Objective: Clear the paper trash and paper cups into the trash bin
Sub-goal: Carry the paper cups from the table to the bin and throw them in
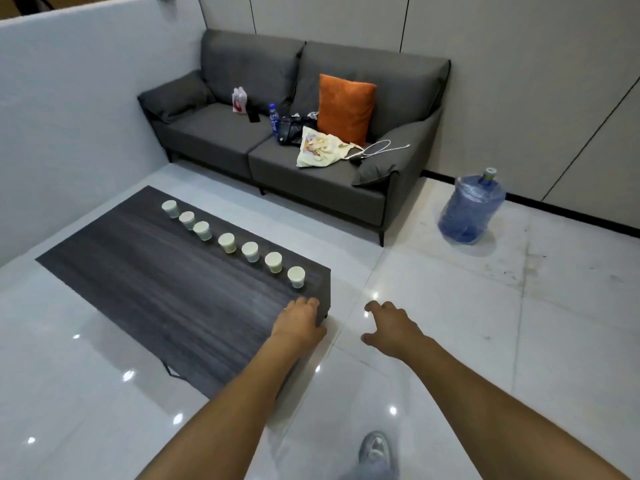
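Note:
Several white paper cups stand upright in a row along the far edge of a dark wooden coffee table (156, 289); the nearest cup (296, 276) is at the right end and the farthest cup (169, 208) at the left. My left hand (300, 318) hovers over the table's near right corner, palm down, fingers relaxed, a little short of the nearest cup, holding nothing. My right hand (389, 327) is stretched out over the floor to the right of the table, fingers spread, empty. No trash bin and no loose paper trash is in view.
A grey sofa (294, 133) stands behind the table with an orange cushion (345, 107), bags, a water bottle and a cable on it. A large blue water jug (471, 209) sits on the glossy tiled floor at right. My shoe (375, 452) shows at the bottom.

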{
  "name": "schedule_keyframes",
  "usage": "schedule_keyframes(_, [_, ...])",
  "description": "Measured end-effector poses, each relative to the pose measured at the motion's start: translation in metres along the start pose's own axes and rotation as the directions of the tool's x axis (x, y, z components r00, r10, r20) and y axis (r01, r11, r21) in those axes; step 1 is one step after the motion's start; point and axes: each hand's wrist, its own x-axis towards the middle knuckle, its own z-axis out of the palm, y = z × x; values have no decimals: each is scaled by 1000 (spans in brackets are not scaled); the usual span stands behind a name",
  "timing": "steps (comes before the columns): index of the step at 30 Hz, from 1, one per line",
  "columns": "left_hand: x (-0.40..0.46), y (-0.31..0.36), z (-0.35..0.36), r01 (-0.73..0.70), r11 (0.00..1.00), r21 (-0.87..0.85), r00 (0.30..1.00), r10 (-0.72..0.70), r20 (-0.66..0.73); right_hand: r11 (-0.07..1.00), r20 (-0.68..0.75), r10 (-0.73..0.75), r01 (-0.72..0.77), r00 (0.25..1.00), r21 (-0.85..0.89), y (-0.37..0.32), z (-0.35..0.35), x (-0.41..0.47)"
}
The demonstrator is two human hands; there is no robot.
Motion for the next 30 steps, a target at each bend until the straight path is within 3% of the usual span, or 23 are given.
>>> schedule_keyframes(11, [162, 16, -37, 220, 964, -150, 974, -226, -20, 987, 89, -133, 140, 987, -78, 16, -99, 186])
schedule_keyframes(23, [331, -33, -113, 362, 906, -218, 925, -379, -39, 944, 143, -287, 305, 947, -126, -54, -176, 388])
schedule_keyframes(30, [376, -59, -133, 508, 805, -306, 839, -543, -39, 869, 250, -413, 462, 875, -180, -94, -196, 470])
